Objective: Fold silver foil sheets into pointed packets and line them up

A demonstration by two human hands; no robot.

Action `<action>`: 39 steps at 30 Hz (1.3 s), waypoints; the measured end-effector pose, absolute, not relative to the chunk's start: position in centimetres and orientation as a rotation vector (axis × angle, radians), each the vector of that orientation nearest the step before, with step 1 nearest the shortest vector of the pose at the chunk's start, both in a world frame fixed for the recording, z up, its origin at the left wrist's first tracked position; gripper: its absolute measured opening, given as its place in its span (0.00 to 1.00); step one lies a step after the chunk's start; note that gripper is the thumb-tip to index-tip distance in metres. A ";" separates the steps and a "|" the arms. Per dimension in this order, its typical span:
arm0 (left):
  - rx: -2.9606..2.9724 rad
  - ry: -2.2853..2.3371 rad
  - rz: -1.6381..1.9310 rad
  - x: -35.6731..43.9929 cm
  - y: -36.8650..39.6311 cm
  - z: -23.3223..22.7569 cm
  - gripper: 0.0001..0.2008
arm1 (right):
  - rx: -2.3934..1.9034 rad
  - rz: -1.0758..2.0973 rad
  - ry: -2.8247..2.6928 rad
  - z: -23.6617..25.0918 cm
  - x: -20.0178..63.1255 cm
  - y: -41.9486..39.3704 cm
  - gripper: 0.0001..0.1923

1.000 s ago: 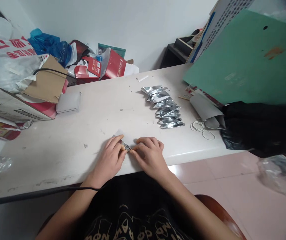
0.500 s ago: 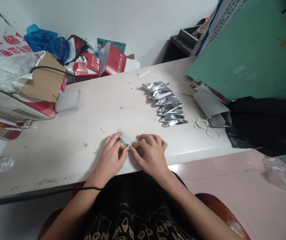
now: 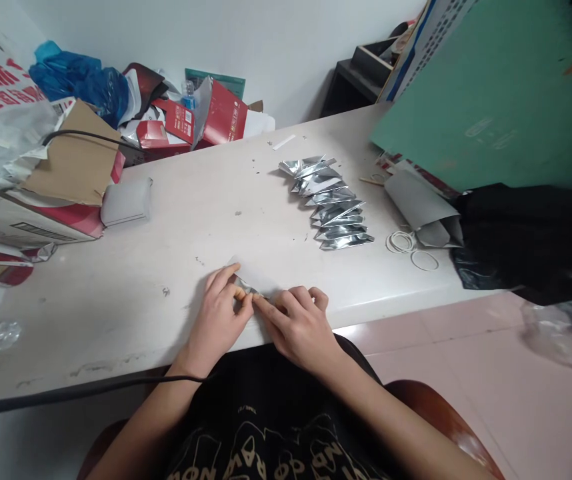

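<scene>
A thin sheet (image 3: 255,272), whitish on top with a silver foil edge, lies on the table near its front edge. My left hand (image 3: 220,308) pinches the foil edge between thumb and forefinger, its other fingers resting at the sheet's left side. Closed along the same edge, my right hand (image 3: 300,321) has its thumb and forefinger tips beside the left thumb; its curled fingers cover the sheet's right end. Beyond my right hand, several folded silver foil pieces (image 3: 340,212) lie in an overlapping row.
White rubber bands (image 3: 401,242) and a rolled grey sheet (image 3: 423,207) lie at the right, beside a black bag (image 3: 526,233). A green board (image 3: 491,100) leans there. A small pale box (image 3: 127,202) sits left, near cartons (image 3: 79,153). A black cable (image 3: 91,390) crosses the front.
My right hand has shifted slightly left, and its fingers have curled in closer to the sheet's foil edge. My left hand keeps its pinch. The whole view has tilted a little.
</scene>
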State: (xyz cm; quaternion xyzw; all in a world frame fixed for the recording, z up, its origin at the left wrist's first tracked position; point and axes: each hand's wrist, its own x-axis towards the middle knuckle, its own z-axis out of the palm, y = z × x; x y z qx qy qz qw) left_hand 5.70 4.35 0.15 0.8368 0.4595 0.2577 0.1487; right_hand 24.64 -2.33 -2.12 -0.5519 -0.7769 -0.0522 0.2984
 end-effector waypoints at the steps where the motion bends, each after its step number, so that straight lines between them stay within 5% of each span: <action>1: 2.411 1.322 0.735 5.7 4.4 0.1 0.10 | -1.478 -0.141 -2.071 -2.2 24.6 -2.4 0.18; 39: 2.404 1.359 0.768 5.9 4.3 0.1 0.10 | -1.663 -0.141 -2.092 -1.7 23.3 -3.9 0.19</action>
